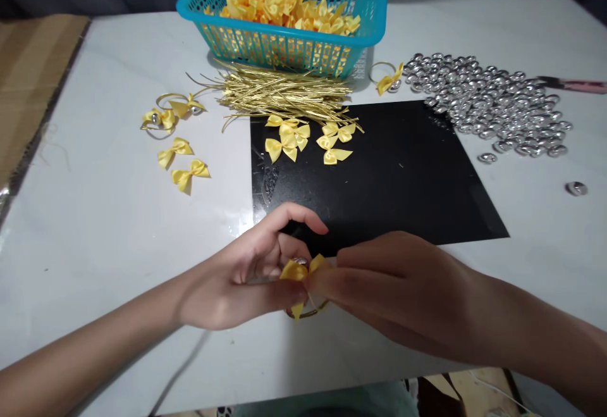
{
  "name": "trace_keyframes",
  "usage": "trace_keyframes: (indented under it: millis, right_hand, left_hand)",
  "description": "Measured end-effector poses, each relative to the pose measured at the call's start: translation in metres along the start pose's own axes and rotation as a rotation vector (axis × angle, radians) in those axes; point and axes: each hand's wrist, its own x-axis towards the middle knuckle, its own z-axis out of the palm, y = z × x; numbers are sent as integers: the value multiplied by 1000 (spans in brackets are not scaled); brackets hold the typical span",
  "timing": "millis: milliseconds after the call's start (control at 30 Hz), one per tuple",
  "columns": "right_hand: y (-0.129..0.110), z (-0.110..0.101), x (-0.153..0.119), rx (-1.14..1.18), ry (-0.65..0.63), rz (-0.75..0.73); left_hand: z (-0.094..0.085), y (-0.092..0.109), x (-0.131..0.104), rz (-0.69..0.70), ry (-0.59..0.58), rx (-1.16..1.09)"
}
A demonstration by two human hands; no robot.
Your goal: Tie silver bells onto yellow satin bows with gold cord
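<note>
Right now the left hand (246, 284) has the yellow bow (294, 271) pinched by its thumb, forefinger lifted in a curve above it, while the right hand (408, 290) closes on the bow's other side, so both are grasping it, though the right fingertips are partly hidden. The bow sits between the two hands, a gold loop (310, 313) showing just under it and a silver bead (300, 261) peeping out behind. Straight beyond the grip lies the black sheet (393, 176), with loose bows (333, 151) bunched along its far edge, and past them a heap of gold ties (284, 91) overlapping that edge, backed by the blue basket (284, 34) full of more bows. Out to the right of the grip, beads (493, 100) spread in a crowd, pliers (583, 85) just beyond, one stray bead (577, 188) nearer the right arm. Over to the left, two bows (190, 173) and a pair of bowed loops (164, 118) sit beyond the wrist. As for room, white table (118, 214) stretches left of the grip to the cardboard (38, 75), the sheet's near edge runs just past the knuckles, and the table's front edge passes below both hands.
</note>
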Motion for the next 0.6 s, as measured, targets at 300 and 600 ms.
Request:
trace_keyframes:
  millis: [300,600]
  right_hand:
    - [-3,-2,6,152,-29,128]
    - [-2,2,1,231,218,10]
  left_hand:
    - [0,-1,3,48,-71,-22]
    - [-4,-5,3,30,-36,-79]
